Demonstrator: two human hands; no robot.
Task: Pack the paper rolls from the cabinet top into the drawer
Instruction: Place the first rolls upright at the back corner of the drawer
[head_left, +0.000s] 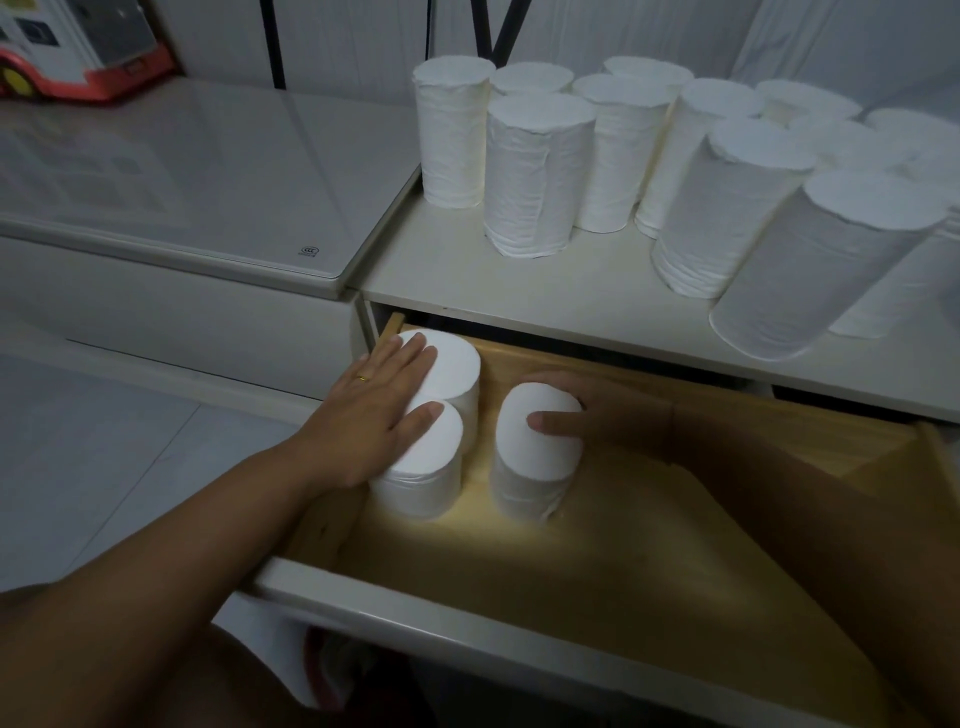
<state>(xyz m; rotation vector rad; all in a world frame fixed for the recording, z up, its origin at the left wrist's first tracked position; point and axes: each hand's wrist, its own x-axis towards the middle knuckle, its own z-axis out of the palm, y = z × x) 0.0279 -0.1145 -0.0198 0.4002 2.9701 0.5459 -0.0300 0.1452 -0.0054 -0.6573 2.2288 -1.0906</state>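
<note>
Three white paper rolls stand upright in the open wooden drawer (597, 571). My left hand (374, 415) lies flat with spread fingers across the tops of the two left rolls, the rear roll (457, 364) and the front roll (431, 467). My right hand (597, 415) wraps around the third roll (535, 467) from its right side, thumb on its top. Several more white rolls (535, 171) stand on the cabinet top (467, 280) behind the drawer.
A pale chest with a glass lid (208, 171) adjoins the cabinet on the left, with a red and white toy vehicle (78, 52) at its back. The drawer's white front panel (467, 618) is nearest me. Pale floor tiles (104, 457) lie to the left.
</note>
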